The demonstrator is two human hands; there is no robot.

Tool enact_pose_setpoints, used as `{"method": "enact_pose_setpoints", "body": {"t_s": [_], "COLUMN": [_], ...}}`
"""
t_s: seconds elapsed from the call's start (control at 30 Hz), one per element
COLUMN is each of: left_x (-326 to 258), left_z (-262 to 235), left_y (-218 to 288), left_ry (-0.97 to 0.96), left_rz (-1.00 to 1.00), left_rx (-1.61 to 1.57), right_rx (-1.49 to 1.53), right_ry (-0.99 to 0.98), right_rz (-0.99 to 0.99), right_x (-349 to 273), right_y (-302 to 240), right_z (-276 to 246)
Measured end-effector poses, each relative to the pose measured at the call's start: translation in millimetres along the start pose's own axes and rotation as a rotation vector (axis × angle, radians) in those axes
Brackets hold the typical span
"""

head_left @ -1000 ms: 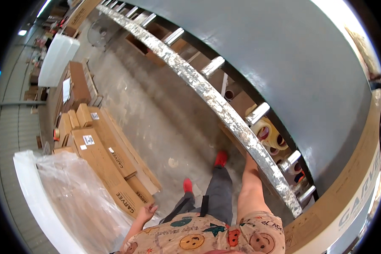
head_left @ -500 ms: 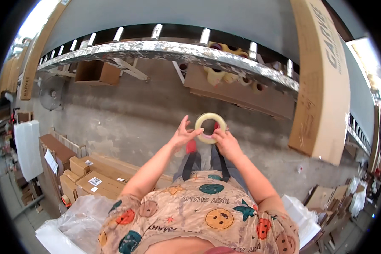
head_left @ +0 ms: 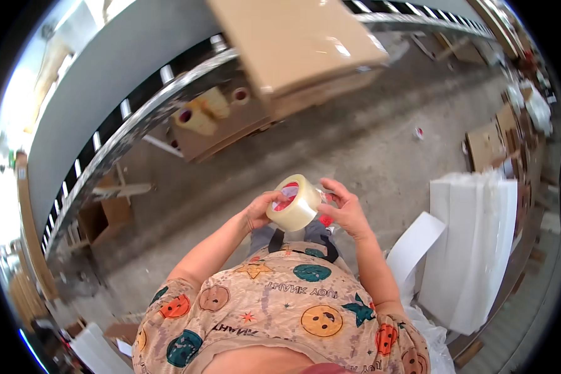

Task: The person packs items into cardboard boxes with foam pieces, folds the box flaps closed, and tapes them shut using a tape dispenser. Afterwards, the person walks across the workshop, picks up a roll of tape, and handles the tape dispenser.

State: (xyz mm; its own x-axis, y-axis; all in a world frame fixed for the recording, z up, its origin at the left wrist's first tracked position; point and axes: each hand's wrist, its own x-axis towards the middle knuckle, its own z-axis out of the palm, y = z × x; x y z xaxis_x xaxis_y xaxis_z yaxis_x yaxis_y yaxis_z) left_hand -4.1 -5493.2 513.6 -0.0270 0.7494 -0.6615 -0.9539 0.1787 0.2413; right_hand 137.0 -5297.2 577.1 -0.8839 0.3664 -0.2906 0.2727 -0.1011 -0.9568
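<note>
A wide roll of clear packing tape (head_left: 300, 210) with a red core is held in front of my waist. My left hand (head_left: 262, 209) is closed on its left side, fingers reaching into the core. Close by the roll's right side is my right hand (head_left: 347, 210), its thumb and index finger apart. The thumb tip comes up to the tape's outer face; whether it touches cannot be made out. Something small, shiny and partly red shows between these fingers, too unclear to name.
Ahead runs a roller conveyor (head_left: 137, 100) carrying a large cardboard box (head_left: 305, 43) that juts over its near rail. Under it, more tape rolls (head_left: 199, 115) sit on a brown carton (head_left: 224, 134). White foam sheets (head_left: 464, 249) stand at right, near stacked flattened cardboard (head_left: 486, 146).
My view has swung to the right. The tape roll has tilted to show its wide outer face. My left hand now grips it, and my right hand has loosened from it.
</note>
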Motion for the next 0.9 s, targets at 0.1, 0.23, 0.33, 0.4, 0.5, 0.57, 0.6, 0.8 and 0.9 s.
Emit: {"method": "enact_pose_setpoints", "body": {"t_s": [0.1, 0.23, 0.33, 0.4, 0.5, 0.57, 0.6, 0.8, 0.9], "left_x": [67, 159, 214, 251, 320, 379, 410, 602, 682], "left_z": [68, 150, 227, 264, 309, 332, 346, 481, 607], "left_y": [-29, -56, -63, -55, -34, -24, -17, 13, 23], "left_ry": [0.002, -0.048, -0.181, -0.273, -0.300, -0.327, -0.282, -0.348, -0.529], "left_rz": [-0.115, -0.272, -0.309, -0.319, -0.382, -0.413, -0.446, -0.751, -0.907], "left_rx": [0.131, 0.255, 0.394, 0.435, 0.479, 0.508, 0.535, 0.702, 0.819], "right_rx": [0.019, 0.067, 0.261, 0.353, 0.780, 0.837, 0.824, 0.970, 1.067], "right_ry": [0.129, 0.369, 0.489, 0.528, 0.509, 0.465, 0.468, 0.666, 0.806], "right_rz": [-0.092, -0.131, -0.081, -0.102, 0.022, 0.112, 0.097, 0.195, 0.043], "right_x": [-27, -55, -68, -63, -43, -27, -17, 18, 23], "right_y": [27, 33, 30, 31, 28, 30, 36, 15, 9], "right_z": [-86, -184, -273, -323, -389, -435, -458, -619, -722]}}
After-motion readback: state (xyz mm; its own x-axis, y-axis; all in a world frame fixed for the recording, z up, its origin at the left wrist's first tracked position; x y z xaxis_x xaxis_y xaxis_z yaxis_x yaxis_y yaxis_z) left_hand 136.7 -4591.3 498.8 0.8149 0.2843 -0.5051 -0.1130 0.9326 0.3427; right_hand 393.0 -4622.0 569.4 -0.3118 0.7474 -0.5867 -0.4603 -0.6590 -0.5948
